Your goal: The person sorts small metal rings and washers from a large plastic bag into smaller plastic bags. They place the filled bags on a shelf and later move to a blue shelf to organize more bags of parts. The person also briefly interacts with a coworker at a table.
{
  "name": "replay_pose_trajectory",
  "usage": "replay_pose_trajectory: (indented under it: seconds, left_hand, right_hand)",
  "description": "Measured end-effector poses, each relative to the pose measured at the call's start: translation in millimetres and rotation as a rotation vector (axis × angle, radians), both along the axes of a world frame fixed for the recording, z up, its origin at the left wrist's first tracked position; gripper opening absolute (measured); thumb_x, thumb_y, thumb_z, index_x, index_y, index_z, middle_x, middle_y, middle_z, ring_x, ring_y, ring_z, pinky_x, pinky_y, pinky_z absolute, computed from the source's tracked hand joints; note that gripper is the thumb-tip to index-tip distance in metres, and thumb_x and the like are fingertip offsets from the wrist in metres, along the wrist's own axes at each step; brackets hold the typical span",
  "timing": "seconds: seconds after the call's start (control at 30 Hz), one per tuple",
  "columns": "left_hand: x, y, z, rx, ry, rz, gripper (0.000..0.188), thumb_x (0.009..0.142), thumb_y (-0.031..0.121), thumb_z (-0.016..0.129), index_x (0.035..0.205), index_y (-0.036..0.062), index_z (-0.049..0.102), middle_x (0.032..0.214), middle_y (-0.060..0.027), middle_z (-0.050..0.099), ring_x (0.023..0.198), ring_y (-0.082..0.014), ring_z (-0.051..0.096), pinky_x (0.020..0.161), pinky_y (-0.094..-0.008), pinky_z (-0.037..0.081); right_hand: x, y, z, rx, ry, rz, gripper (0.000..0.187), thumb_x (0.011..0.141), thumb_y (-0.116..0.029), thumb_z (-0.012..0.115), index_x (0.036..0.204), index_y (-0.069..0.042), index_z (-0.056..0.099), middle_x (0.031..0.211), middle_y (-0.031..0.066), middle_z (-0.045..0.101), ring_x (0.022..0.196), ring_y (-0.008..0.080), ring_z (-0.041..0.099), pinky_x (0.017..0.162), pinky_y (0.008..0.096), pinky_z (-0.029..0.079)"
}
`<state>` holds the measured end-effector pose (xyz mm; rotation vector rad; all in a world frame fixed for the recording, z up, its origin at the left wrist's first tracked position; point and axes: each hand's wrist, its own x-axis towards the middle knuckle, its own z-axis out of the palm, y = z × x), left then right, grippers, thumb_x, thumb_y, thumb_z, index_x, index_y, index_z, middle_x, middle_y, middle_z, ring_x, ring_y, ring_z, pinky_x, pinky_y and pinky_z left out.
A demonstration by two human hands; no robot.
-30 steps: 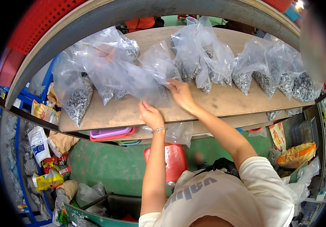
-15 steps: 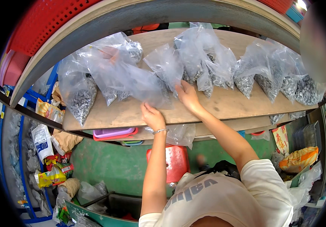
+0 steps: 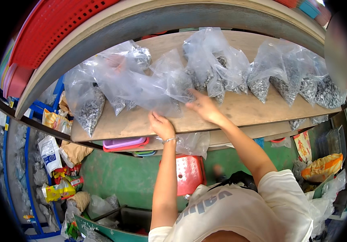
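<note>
My left hand, with a bracelet at the wrist, pinches the near edge of a clear plastic bag at the shelf's front. To its right, my right hand has its fingers apart. Its fingertips are at the side of a bag of small metal parts, touching or very close to it. Further clear bags of grey metal pieces stand along the wooden shelf: a pointed bag at the left, a tall cluster behind my right hand, and several bags at the right.
An upper shelf edge arches over the bags, with a red perforated basket on it. Below are purple and red trays, a red stool on the green floor, and packages beside a blue rack at the left.
My right hand has loosened its fingers and drawn slightly down and right from the bag. The bag of parts beside it sits more upright. My left hand keeps its pinch.
</note>
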<state>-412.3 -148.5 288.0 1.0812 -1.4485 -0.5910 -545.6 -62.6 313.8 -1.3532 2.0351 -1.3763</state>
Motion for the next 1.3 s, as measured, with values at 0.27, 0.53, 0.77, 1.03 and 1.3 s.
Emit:
replay_pose_trajectory:
  seconds: [0.27,0.53,0.77,1.03,1.3]
  left_hand:
    - [15.9,3.1,1.6,0.264,0.497,-0.323,0.02,0.092,0.013,0.037,0.096,-0.0018,0.05,0.067,-0.0043,0.053,0.051,-0.0076,0.044,0.045,-0.021,0.035]
    - [45.2,82.8,23.2,1.042,1.417,-0.748,0.026,0.092,0.017,0.04,0.111,-0.0009,0.043,0.098,-0.0155,0.054,0.083,-0.0211,0.054,0.067,-0.0296,0.047]
    - [38.4,110.9,38.0,1.071,1.634,-0.686,0.029,0.092,0.013,0.037,0.116,-0.0022,0.041,0.125,-0.0181,0.042,0.116,-0.0262,0.042,0.098,-0.0369,0.037]
    - [28.3,131.8,29.8,1.036,1.461,-0.693,0.029,0.091,0.022,0.043,0.113,0.0027,0.046,0.107,-0.0066,0.051,0.104,-0.0161,0.048,0.092,-0.0293,0.038]
    - [27.2,133.7,19.1,1.286,1.55,-0.802,0.023,0.091,0.028,0.045,0.099,0.008,0.052,0.099,-0.0026,0.054,0.095,-0.0124,0.052,0.085,-0.0269,0.043]
  right_hand:
    - [-3.5,38.5,7.4,-0.325,-1.951,0.225,0.038,0.093,-0.025,0.033,0.111,0.006,0.046,0.079,0.0094,0.047,0.07,0.0178,0.043,0.056,0.026,0.036]
    - [32.3,55.3,22.6,-0.432,-2.042,0.294,0.042,0.09,-0.018,0.028,0.119,0.009,0.04,0.104,0.0182,0.051,0.104,0.0315,0.045,0.091,0.0386,0.037]
    - [66.4,62.7,19.0,-0.496,-1.726,0.184,0.042,0.083,-0.008,0.036,0.123,0.008,0.035,0.107,0.0176,0.05,0.109,0.0293,0.045,0.097,0.0365,0.034]
    - [111.2,66.8,6.5,-0.543,-0.822,0.105,0.026,0.089,-0.002,0.038,0.114,0.003,0.041,0.094,0.0088,0.053,0.096,0.0157,0.051,0.089,0.0272,0.039]
    - [112.2,72.5,17.9,-0.455,-0.375,0.046,0.022,0.09,-0.003,0.034,0.103,0.003,0.05,0.09,0.0089,0.056,0.089,0.0156,0.054,0.083,0.0273,0.041]
